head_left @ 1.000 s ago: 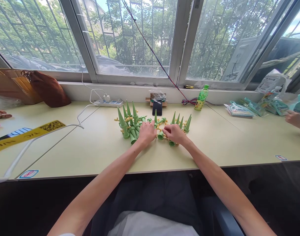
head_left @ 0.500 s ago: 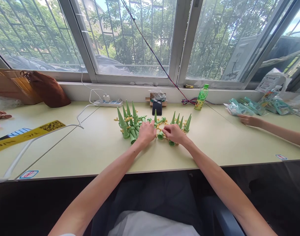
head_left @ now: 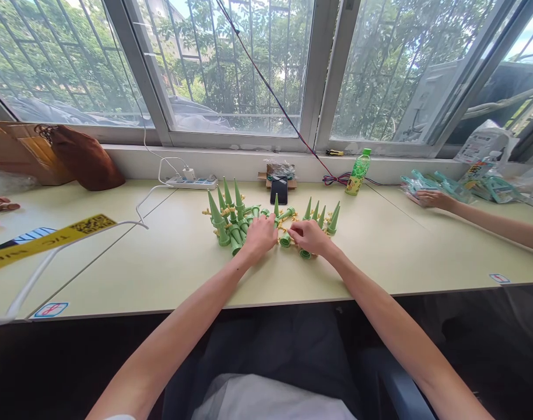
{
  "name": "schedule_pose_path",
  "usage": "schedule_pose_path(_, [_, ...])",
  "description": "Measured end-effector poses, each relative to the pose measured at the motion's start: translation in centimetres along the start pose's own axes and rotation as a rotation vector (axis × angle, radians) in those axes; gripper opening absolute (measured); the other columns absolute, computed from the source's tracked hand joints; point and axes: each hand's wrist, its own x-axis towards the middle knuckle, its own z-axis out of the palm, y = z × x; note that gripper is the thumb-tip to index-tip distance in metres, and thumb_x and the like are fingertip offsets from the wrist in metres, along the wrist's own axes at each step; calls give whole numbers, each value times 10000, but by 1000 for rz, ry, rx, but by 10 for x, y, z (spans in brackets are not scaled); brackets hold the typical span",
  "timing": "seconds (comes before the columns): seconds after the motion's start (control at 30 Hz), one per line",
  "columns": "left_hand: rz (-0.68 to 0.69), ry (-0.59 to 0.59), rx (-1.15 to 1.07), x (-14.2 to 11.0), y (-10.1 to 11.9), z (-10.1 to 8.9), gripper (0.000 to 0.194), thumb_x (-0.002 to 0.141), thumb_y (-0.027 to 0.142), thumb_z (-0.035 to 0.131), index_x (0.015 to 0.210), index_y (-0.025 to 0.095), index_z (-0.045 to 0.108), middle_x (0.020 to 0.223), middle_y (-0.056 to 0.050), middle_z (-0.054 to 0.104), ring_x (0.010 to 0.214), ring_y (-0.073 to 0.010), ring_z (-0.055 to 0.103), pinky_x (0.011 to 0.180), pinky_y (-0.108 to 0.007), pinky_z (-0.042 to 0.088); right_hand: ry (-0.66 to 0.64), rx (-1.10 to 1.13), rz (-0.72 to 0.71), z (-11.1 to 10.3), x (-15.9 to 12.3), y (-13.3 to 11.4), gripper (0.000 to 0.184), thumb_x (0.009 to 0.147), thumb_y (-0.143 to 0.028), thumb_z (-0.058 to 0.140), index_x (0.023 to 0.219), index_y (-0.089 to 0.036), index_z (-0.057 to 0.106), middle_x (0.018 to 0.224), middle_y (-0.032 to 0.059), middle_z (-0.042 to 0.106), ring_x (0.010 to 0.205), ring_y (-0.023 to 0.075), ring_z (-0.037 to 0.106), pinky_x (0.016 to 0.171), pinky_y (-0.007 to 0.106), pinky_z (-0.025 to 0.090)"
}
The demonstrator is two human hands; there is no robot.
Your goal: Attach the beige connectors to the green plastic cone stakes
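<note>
My left hand (head_left: 261, 234) has its fingers curled down among green plastic watering spikes with yellow valves. One upright green spike (head_left: 276, 203) rises right at its fingertips; its lower part is hidden. Beside it, my right hand (head_left: 311, 236) is closed in a pinch, with what lies between thumb and fingers too small to make out. A green spike (head_left: 285, 240) lies between the two hands, open end toward me, and another (head_left: 305, 254) lies under my right hand. Several spikes stand upright in a left cluster (head_left: 221, 219) and a right cluster (head_left: 333, 220).
Behind the spikes lie a black phone (head_left: 279, 191) and a small box (head_left: 260, 176). A green bottle (head_left: 358, 172) stands near the windowsill. A power strip (head_left: 196, 183) and white cable lie left. At right, another person's hand (head_left: 433, 199) touches teal packets (head_left: 452, 188).
My two hands stay in nearly the same place over the spikes. The other person's hand at right has shifted slightly left and up with the packets.
</note>
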Motion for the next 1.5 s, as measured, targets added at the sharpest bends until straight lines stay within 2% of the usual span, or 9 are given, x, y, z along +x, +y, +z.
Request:
schedule_pose_path(0.57, [2,-23,2,-1,2,-1,294,904,200,420,1161,128,542,1061,-158,645,1024,-313,571,800,-374,453,4,3,-4,2,0,3,289,882,-223,489,596,-183,478,534,-14,507,528,108,405,560,252,298])
schedule_pose_path(0.77, [16,-27,-17,-1,1,-1,288,852,139,432,1121,150,534,988,-138,663,927,-277,624,706,-336,453,-2,7,3,1,0,1,283,879,-212,489,598,-183,480,530,-16,512,524,106,408,560,249,299])
schedule_pose_path(1.07, [21,-17,-33,0,0,2,324,840,150,445,1155,140,518,843,-123,659,745,-264,634,602,-311,411,0,6,-2,1,0,0,275,880,-211,487,607,-179,500,542,-9,539,531,106,415,566,246,303])
schedule_pose_path(1.27, [32,103,-119,0,1,1,292,859,199,465,1137,152,539,748,-90,633,672,-248,612,578,-295,378,-3,8,2,2,1,1,277,874,-219,489,601,-179,496,533,-19,504,527,102,391,566,244,300])
schedule_pose_path(1.5, [55,260,-338,3,0,0,299,840,190,498,1135,164,540,602,0,555,545,-177,532,585,-269,377,19,15,-13,2,1,1,304,875,-234,486,579,-185,434,521,-33,440,522,97,357,557,242,281])
